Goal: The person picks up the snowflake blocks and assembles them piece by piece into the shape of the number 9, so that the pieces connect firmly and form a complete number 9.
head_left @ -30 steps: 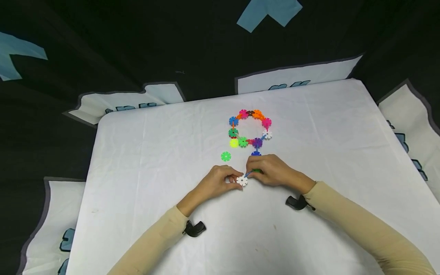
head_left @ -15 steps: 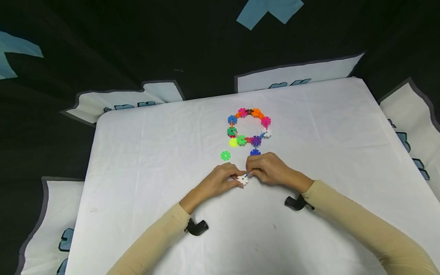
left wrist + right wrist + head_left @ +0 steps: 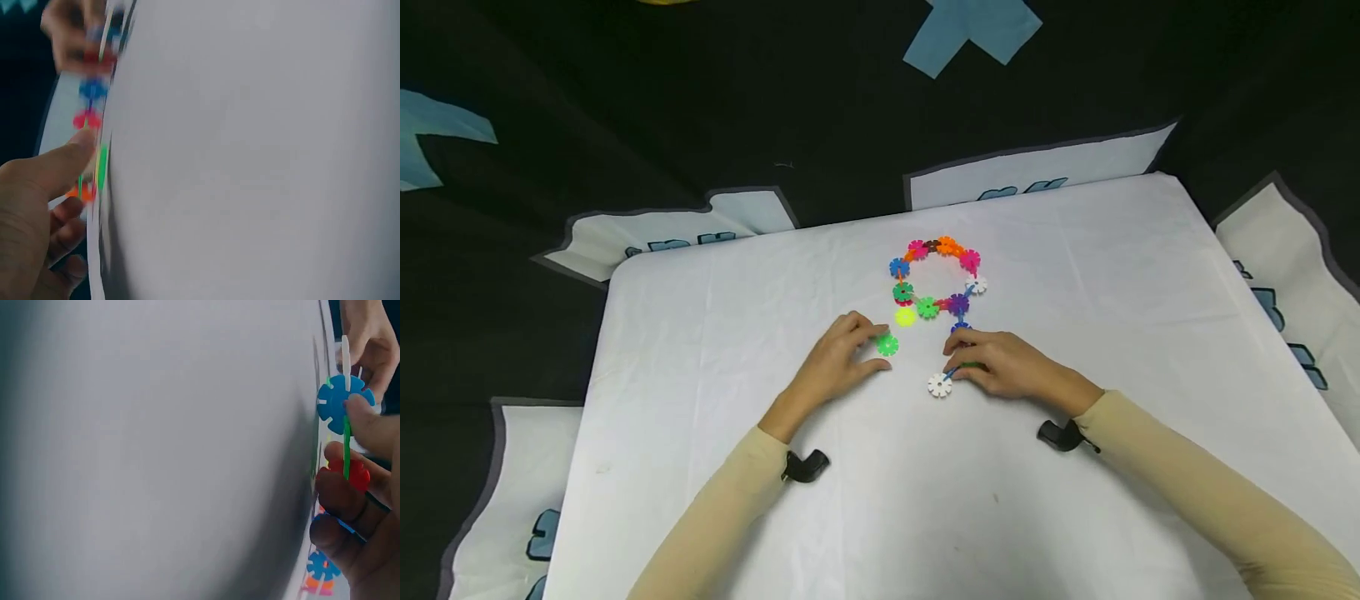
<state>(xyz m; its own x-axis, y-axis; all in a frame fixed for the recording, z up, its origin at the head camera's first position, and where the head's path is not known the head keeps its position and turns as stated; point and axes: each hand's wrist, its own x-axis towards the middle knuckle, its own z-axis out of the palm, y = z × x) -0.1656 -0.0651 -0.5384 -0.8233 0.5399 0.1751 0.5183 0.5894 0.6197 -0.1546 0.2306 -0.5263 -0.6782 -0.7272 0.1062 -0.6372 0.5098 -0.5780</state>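
Observation:
My left hand [image 3: 829,363] is over the table, thumb and fingers apart, at a loose light green notched disc [image 3: 888,345]; its fingertips are right at the disc's left edge. My right hand [image 3: 1003,363] pinches a blue notched disc [image 3: 333,400] in a linked chain, the thumb pressed on its face. A white disc [image 3: 939,385] hangs off the near end of that chain. Beyond the blue one, a green disc [image 3: 347,447] and a red disc [image 3: 357,474] show among the right fingers. This chain leads up to the purple disc [image 3: 958,304] of a closed ring of colourful discs.
A yellow disc [image 3: 906,317] lies by the ring's lower left, next to a light green ring disc [image 3: 928,308]. White cloth covers the table [image 3: 715,350], and dark curtains [image 3: 775,100] stand behind its far edge.
My left hand has let go of the white disc and moved left and away from me to the loose light green disc. The right hand keeps its grip on the chain.

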